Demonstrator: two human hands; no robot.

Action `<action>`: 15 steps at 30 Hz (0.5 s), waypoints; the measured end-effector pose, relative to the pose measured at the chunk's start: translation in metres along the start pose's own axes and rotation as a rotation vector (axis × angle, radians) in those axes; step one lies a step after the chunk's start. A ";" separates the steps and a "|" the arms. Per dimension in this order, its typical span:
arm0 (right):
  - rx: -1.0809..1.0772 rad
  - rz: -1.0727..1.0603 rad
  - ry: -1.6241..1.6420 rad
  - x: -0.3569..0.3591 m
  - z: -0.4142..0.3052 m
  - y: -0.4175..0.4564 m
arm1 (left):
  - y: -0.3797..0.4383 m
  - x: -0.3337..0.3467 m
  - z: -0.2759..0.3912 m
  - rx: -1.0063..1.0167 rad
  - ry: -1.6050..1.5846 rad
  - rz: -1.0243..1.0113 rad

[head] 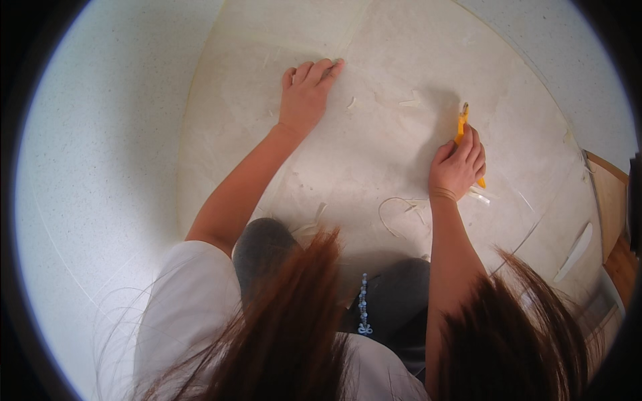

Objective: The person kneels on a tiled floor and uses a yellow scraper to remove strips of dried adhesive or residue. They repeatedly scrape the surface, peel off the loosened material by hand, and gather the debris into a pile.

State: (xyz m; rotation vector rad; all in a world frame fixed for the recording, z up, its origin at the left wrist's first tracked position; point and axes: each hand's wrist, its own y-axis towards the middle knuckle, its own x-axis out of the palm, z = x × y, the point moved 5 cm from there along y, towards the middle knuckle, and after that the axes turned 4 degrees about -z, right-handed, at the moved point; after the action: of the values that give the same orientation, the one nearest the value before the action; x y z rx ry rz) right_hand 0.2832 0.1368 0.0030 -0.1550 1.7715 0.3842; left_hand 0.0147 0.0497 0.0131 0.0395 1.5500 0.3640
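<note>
My left hand (307, 92) rests on the beige floor surface (351, 145), its index finger stretched toward a faint seam and its other fingers bent. Whether something small lies under those fingertips cannot be seen. To the right, my right hand (459, 163) is closed around a yellow utility knife (460, 131), whose tip points away from me. The middle of the knife is covered by my fingers. A clear, shiny strip (480, 195) lies beside my right wrist. Between the hands are small pale scraps (411, 99), and a thin curled strip (385, 215) lies nearer my knees.
Speckled pale sheet flooring (100, 125) borders the beige area on the left and at the upper right. A white offcut (575, 253) lies at the right, near a wooden panel (609, 200). My knees are close below, and loose hair hides part of the near floor.
</note>
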 end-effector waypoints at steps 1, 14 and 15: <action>0.001 0.003 0.006 0.000 -0.001 0.000 | -0.002 0.002 0.004 -0.033 0.007 0.006; 0.000 0.000 0.012 -0.001 -0.002 0.000 | -0.005 0.003 0.012 -0.177 -0.045 0.036; 0.000 -0.002 0.013 -0.001 -0.001 0.000 | -0.004 0.002 0.011 -0.179 -0.039 0.037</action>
State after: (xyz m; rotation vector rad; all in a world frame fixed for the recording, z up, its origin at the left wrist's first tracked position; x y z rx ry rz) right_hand 0.2824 0.1362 0.0045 -0.1603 1.7842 0.3824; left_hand 0.0265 0.0489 0.0108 -0.0642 1.4745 0.5272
